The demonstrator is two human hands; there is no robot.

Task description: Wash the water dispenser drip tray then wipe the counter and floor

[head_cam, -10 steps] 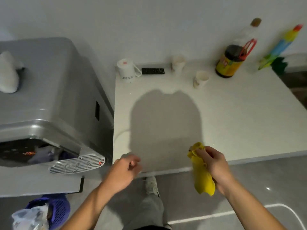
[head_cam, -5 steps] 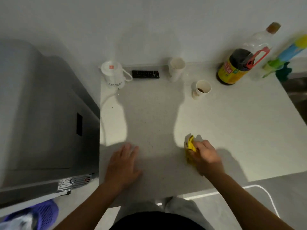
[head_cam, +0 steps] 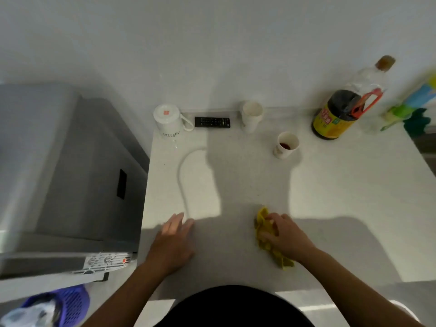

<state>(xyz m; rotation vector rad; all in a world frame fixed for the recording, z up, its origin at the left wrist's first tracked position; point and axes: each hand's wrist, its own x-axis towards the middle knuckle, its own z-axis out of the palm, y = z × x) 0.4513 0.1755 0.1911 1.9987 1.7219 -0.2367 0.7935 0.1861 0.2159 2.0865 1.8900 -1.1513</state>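
I see my left hand point(head_cam: 173, 241) lying flat on the white counter point(head_cam: 330, 185), close to the front edge and not far from the left edge. Its fingers are straight and spread a little. It holds nothing.

My right hand point(head_cam: 286, 237) is on the counter too, near the front edge, about in the middle. Its fingers are bent over a yellow cloth point(head_cam: 264, 221) and hold it down on the counter. The cloth is bunched up. One bit sticks out past the fingertips and one bit sticks out by the wrist.

The grey water dispenser point(head_cam: 59, 173) stands just beside the left edge of the counter. Its buttons face the front.

Along the back edge, by the wall, there is a row of things. A white mug point(head_cam: 168, 121) sits upside down in the back left corner. A black remote point(head_cam: 211, 122) lies just beside it. Next comes a white paper cup point(head_cam: 252, 115). A small cup point(head_cam: 286, 145) with something dark in the bottom stands a little nearer to me. A dark sauce bottle point(head_cam: 335, 116) with a yellow label and a red handle stands toward the back right corner. A clear bottle point(head_cam: 372, 90) with a brown cap is right behind it.

A purple basket point(head_cam: 70, 303) sits on the floor point(head_cam: 412, 300), down by the dispenser.
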